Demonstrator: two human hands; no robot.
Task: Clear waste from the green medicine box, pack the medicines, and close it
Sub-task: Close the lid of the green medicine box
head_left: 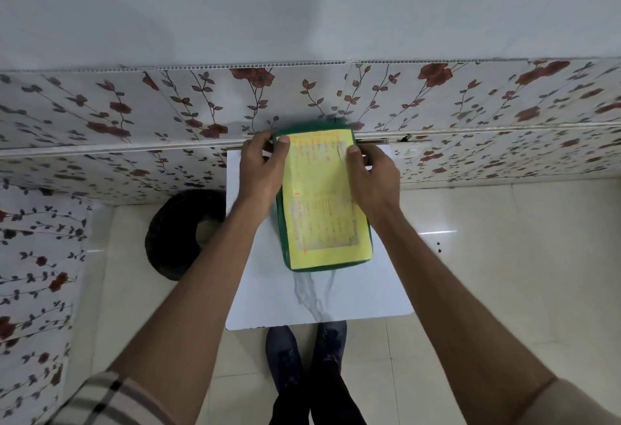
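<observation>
Both hands are on the green medicine box point(324, 201), which lies lid-down-shut on the small white table point(268, 290), toward the table's twelve o'clock edge, close to the flowered wall point(134, 105). The yellow printed label point(322, 223) covers its top. The left hand point(260, 167) clasps the box's far corner at about eleven o'clock, thumb pressed on the lid, fingers curled round the side. The right hand point(373, 172) grips the opposite far corner at one o'clock, thumb likewise on top. A black tyre point(174, 233) sits on the floor at nine o'clock of the table.
</observation>
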